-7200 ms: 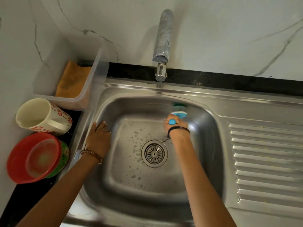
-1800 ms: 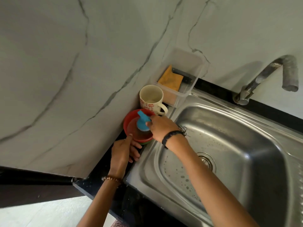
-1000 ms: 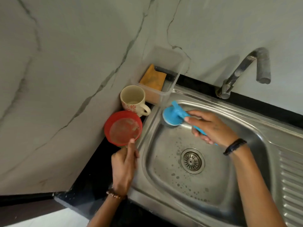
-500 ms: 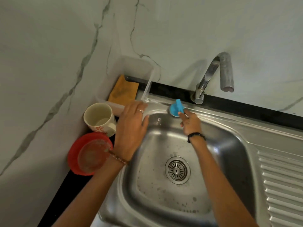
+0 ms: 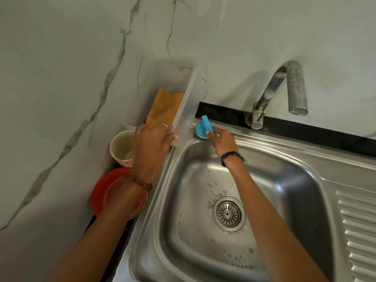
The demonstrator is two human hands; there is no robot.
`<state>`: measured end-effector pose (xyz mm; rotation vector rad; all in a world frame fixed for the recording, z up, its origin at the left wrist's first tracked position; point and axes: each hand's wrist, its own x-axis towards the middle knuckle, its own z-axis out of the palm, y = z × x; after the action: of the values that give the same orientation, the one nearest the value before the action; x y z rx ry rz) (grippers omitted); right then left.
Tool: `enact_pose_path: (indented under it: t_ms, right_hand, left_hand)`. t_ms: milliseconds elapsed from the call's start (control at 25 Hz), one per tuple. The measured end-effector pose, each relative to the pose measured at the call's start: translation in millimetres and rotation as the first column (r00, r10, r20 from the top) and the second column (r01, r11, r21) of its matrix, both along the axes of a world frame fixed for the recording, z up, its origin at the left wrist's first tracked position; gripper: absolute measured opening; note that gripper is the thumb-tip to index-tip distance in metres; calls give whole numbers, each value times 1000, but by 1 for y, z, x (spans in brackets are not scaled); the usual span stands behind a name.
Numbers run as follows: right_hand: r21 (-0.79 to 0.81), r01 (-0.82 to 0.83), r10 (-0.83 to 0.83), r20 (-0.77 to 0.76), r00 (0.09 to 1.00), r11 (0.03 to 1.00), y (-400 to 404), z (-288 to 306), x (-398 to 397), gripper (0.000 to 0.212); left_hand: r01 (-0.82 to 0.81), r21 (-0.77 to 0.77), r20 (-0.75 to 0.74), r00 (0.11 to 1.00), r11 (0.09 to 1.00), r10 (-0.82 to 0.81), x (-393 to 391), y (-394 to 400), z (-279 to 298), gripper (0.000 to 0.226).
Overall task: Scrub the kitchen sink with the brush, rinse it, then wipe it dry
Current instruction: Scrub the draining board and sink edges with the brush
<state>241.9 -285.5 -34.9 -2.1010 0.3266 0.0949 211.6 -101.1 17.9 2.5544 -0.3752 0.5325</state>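
The brush (image 5: 204, 129), blue, was held in the right hand (image 5: 222, 142), whose fingers were curled round its handle; the round head lay just beyond the fingertips, pressed on the flat rim of the sink (image 5: 284, 151) at its far left corner. The handle's free end stood up past the fingers, toward the wall.

The left hand (image 5: 151, 148) was closed on the near corner of a clear tub (image 5: 184, 110), the fingers wrapped over its edge and the thumb tip showing at the front wall. The tub appeared tilted up at that corner, its side wall lying just left of the brush head, close to touching it. Inside the tub, beyond the left fingers, an orange cloth (image 5: 163, 106) was seen lying flat.

Below the left fingers, partly hidden by the hand, a mug (image 5: 121, 148) was stood open side up, and nearer the wrist a red bowl (image 5: 101, 192) was set on the dark counter, the forearm crossing over it.

Right of the right fingers, well apart, a tap (image 5: 284, 86) was arched over the sink's back edge. Below the right wrist, the basin held scattered droplets around a drain (image 5: 228, 213). No water could be seen running from the tap.
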Motion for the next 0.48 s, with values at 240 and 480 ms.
enact_pose_path:
  t_ms: [240,480]
  right_hand:
    - [202,-58,71,-59,996,978,44,-3,-27,41]
    - [-66,-69,69,-1,998,995,41,-17,-58,42]
  left_hand:
    - [27,-152,4,1000,988,-27,0,7,1,35]
    - [7,-169,-71,997,986,-20,4,10,-2,34]
